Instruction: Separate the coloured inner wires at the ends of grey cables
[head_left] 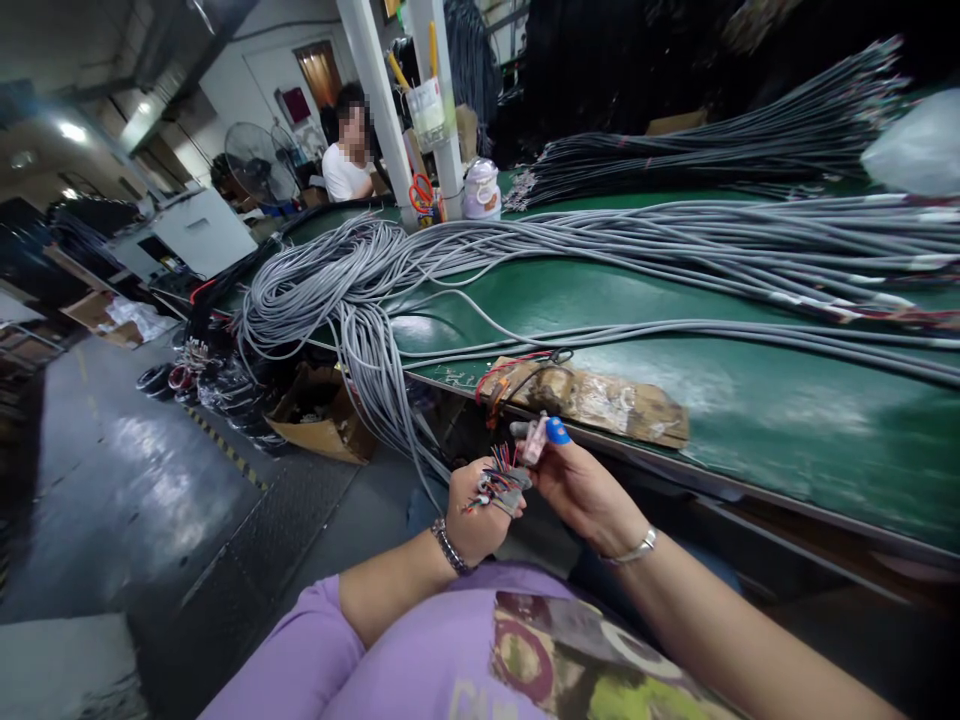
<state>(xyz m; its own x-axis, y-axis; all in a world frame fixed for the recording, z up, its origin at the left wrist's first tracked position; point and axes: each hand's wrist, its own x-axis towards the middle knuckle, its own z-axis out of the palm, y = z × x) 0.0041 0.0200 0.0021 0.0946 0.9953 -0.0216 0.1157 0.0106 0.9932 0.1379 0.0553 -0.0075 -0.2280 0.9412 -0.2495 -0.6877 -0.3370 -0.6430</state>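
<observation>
Most of the view is taken up by the green-topped workbench (787, 460). Across it the gray cables (322, 280) are spread lengthwise, prob. so tangling is limited; at the L end they're piled in loops and draped over the bench edge twd the L hand. Blk cables (712, 140) are laid behind, apart from the gray lot, prob. to keep types sorted. A worn wooden board (630, 410) is set along the near edge, maybe as a work pad.

R hand (581, 490) is raised at the bench edge, forearm angled in from lower R, wrist bent slightly, thumb up, fingers curled near the L fist; whether anything is pinched can't be told. L hand (472, 520) is held low in front of the torso, elbow bent, fingers wrapped firmly round the bunched wire ends (499, 490), which are pointed up & out of the fist, presumably so single wires can be reached. Thumb of R hand is capped w/ a blue cover (556, 430); a pinkish wrap (534, 440) is seen beside it, prob. for finger protection.
</observation>
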